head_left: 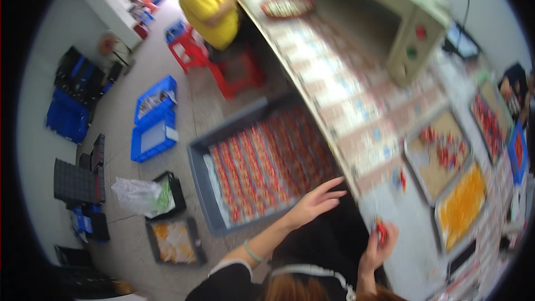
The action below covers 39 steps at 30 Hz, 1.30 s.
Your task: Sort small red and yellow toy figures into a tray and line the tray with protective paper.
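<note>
My left hand (316,206) is stretched toward the table's edge, its fingers apart and nothing in them. At the near edge of the white worktable (384,203), my right hand (380,251) is closed on a small red part (381,232); its exact kind is too blurred to tell. Another small red and blue piece (401,179) lies on the tabletop beyond that hand. To the left of my left hand stands a large grey bin (203,189), holding rows of small red pieces (251,170).
Right of my hands are a tray of red parts (408,159) and a tray of orange-yellow pieces (442,234). A beige tunnel-like machine (404,50) straddles the table farther off. A person in yellow (209,8) sits by red stools (237,81). Blue crates (153,147) stand on the floor.
</note>
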Tool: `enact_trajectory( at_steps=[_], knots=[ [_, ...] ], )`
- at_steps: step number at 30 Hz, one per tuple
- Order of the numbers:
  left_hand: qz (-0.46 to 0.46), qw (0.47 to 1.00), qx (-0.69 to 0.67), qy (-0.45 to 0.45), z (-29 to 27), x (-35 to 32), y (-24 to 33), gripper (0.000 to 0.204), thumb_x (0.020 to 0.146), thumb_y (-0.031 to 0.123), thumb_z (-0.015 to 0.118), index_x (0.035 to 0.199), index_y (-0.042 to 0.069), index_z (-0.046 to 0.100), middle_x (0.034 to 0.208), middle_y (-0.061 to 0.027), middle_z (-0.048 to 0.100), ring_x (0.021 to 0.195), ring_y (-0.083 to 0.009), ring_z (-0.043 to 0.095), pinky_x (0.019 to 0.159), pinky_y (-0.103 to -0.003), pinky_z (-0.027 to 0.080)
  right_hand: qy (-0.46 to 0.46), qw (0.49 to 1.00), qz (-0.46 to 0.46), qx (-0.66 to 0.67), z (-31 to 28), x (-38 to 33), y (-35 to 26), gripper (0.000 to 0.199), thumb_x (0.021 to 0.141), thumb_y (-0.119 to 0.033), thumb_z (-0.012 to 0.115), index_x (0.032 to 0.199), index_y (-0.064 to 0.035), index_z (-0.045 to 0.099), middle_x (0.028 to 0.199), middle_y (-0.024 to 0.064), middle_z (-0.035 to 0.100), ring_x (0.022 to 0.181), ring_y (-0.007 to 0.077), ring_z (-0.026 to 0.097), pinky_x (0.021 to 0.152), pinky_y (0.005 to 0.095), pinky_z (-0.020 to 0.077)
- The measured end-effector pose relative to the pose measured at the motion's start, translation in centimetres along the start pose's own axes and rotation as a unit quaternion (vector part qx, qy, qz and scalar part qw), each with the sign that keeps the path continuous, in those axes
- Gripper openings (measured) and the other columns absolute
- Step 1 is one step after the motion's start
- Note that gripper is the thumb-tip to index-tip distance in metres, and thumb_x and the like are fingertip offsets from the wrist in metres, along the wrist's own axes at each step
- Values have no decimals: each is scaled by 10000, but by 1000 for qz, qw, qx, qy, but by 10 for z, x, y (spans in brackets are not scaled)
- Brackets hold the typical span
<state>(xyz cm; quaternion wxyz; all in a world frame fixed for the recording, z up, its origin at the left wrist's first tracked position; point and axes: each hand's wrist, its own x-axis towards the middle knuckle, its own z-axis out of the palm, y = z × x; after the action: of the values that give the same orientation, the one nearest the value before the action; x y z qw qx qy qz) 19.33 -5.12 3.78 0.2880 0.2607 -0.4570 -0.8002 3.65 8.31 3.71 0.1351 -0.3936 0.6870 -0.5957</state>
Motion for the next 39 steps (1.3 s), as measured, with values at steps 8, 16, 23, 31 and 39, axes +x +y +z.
enact_trajectory(
  at_steps=[8,16,23,31,39],
  knots=[
    [-168,709,453,512,-251,-34,-134,572,783,334,562,1276,113,375,1299,-218,313,1213,-353,298,967,-490,261,-28,997,45,-56,-20,-11,113,229,802,-90,601,995,-14,504,843,80,555,769,140,526,692,275,450],
    [-284,688,494,449,-257,-31,-149,561,875,442,375,1358,182,256,1434,-198,-35,1326,-344,-69,984,-613,-62,-2,998,49,-41,-3,5,37,195,828,-115,583,954,22,525,837,79,533,729,158,485,667,273,430],
    [-306,684,503,431,-252,-34,-147,539,890,434,326,1362,186,246,1431,-205,-41,1322,-361,-67,989,-612,-44,-36,990,131,30,-11,-2,43,248,841,-95,563,1043,21,478,921,77,529,829,156,500,764,270,431],
    [-315,702,494,405,-253,-33,-142,540,895,430,316,1370,192,216,1431,-205,-54,1322,-364,-63,992,-608,-36,-27,990,130,51,-9,0,39,232,849,-86,551,1038,27,478,913,81,547,824,148,522,753,259,437],
    [-332,691,497,407,-248,-39,-136,557,899,440,301,1381,188,186,1431,-202,-61,1324,-344,-86,993,-607,-37,-52,992,113,21,-11,2,31,185,847,-71,548,995,26,493,892,79,539,810,145,513,733,258,438]
  ],
)
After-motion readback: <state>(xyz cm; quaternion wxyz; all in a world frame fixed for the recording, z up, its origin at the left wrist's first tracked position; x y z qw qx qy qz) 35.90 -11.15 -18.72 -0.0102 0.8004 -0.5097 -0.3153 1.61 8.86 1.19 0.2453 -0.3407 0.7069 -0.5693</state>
